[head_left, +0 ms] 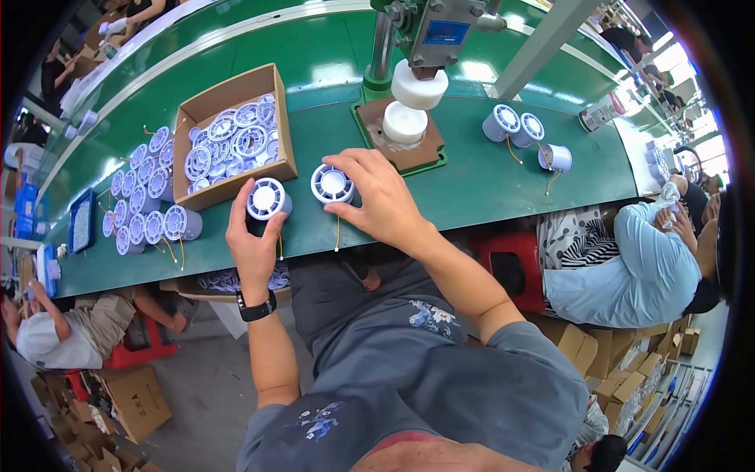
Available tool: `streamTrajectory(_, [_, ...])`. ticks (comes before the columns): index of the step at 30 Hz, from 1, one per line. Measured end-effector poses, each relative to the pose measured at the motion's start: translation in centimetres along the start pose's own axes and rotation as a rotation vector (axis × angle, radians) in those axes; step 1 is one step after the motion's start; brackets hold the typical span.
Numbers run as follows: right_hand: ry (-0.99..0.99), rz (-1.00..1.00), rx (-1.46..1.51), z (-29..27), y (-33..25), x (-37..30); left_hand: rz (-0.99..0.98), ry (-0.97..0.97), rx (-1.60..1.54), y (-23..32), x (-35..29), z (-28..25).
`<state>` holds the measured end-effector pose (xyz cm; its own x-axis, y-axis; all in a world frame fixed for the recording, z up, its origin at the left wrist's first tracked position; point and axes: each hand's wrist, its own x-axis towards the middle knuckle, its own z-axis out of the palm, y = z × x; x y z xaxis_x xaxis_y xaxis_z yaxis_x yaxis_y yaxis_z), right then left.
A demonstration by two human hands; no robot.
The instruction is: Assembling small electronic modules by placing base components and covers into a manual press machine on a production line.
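My left hand point(255, 244) is closed around the sides of a white round plastic housing point(267, 197) with a slotted, vented cap and a short yellow wire hanging below it. A matching housing point(331, 183), also with a wire, is gripped between the thumb and fingers of my right hand point(377, 195). Both stand cap up near the front edge of the green table point(464, 197), a small gap between them. Behind them is a cardboard box point(285, 126) full of loose white slotted rings point(224, 141). The press point(425, 35) has a white round head point(419, 84) above a white round base block point(404, 123).
Several similar housings point(141, 189) are grouped at the left of the table. Three more point(502, 123) lie at the right, near a can point(602, 112). A grey post point(543, 47) rises behind them. Co-workers sit at left point(67, 326) and right point(629, 267).
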<state>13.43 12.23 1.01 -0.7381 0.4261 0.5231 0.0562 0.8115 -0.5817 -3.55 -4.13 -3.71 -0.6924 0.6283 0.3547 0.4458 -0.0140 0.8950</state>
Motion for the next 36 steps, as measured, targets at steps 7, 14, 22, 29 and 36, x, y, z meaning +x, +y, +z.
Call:
streamTrajectory(7, [0.029, 0.006, 0.073, 0.8, 0.2, -0.8, -0.001, 0.007, -0.036, 0.4, -0.3, -0.1])
streamTrajectory(14, [0.035, 0.145, 0.253, 1.4, 1.2, -2.6, 0.114, 0.149, 0.012, 4.7, -3.4, 1.6])
streamTrajectory(22, [-0.007, 0.199, 0.299, -0.9, 1.6, -4.5, -0.065, -0.256, -0.180, 5.8, -1.2, 8.6])
streamTrajectory(29, [0.229, 0.130, 0.316, -5.6, 3.3, -6.7, -0.072, -0.192, -0.292, 6.9, 0.8, 9.9])
streamTrajectory(36, [0.424, 0.326, 0.297, -4.9, 5.9, -8.0, -0.058, -0.200, -0.467, 8.1, 7.0, 14.5])
